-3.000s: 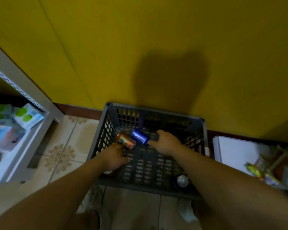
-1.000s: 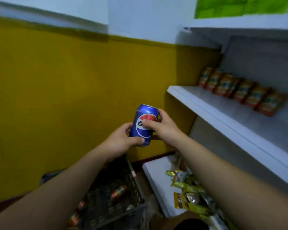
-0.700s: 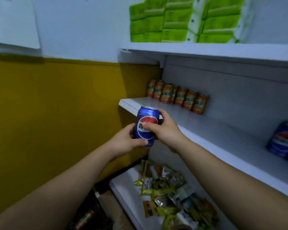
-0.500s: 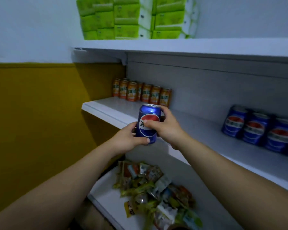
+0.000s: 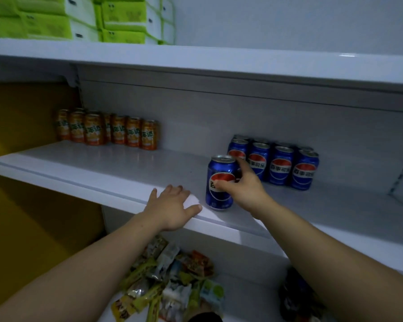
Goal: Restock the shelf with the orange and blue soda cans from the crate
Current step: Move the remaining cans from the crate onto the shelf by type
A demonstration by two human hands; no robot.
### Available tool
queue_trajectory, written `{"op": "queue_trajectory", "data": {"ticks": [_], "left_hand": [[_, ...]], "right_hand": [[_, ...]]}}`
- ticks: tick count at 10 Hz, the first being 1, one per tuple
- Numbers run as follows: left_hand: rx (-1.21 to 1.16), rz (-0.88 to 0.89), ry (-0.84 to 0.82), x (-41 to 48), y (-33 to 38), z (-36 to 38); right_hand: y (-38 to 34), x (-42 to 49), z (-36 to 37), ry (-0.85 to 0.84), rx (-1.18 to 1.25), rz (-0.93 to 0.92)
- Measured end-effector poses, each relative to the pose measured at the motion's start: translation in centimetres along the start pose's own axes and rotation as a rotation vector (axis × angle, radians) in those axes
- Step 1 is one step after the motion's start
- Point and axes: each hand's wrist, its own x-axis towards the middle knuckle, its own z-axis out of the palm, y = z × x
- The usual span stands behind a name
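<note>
- one blue can (image 5: 220, 182): upright near the shelf (image 5: 102, 168) front edge, gripped by right hand (image 5: 244, 189)
- blue cans (image 5: 280, 165): upright cluster, back right
- orange cans (image 5: 107, 130): upright row, back left corner

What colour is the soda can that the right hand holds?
Blue, with a red, white and blue round logo; the head view shows the soda can best.

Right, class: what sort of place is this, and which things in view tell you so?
Probably a small shop or stockroom: white shelving holds rows of orange cans and blue cans, with green packs stacked above.
</note>
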Motion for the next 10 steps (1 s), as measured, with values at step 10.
{"op": "queue_trajectory", "data": {"ticks": [10], "left_hand": [[0.049,0.004,-0.009,2.2,1.0,0.1]], "right_hand": [[6.2,7.1,-1.3,0.273,-0.327,-0.061]]}}
